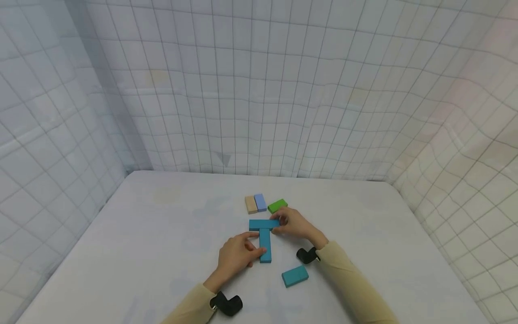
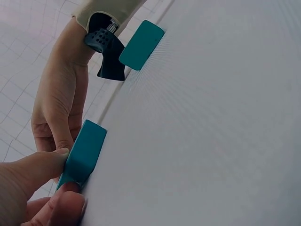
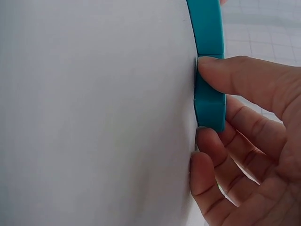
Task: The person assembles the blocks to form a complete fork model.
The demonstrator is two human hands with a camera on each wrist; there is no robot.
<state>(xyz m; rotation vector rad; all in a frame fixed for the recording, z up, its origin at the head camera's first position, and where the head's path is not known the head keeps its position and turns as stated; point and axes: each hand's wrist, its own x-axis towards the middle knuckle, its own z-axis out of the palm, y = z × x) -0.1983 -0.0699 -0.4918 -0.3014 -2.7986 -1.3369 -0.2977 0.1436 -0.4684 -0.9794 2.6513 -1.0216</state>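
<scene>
On the white table, blue wooden blocks lie flat in a T: a crossbar [image 1: 259, 225] and an upright stem block [image 1: 265, 245] running down from its middle. My left hand [image 1: 236, 254] is at the stem's left side, thumb on its top near the lower end and curled fingers along the edge; the left wrist view shows that thumb [image 2: 51, 165] against the block. My right hand [image 1: 294, 223] pinches the crossbar's right end. In the right wrist view, the thumb [image 3: 225, 73] presses the long side of the crossbar block [image 3: 210, 110], fingers curled by its end.
A loose teal block [image 1: 295, 276] lies below the right wrist. Beyond the T are a tan block [image 1: 251, 204], a light blue block [image 1: 261, 202] beside it, and a green block [image 1: 277, 205] close to the right fingers. White gridded cloth [image 1: 243, 90] walls the table's back and sides.
</scene>
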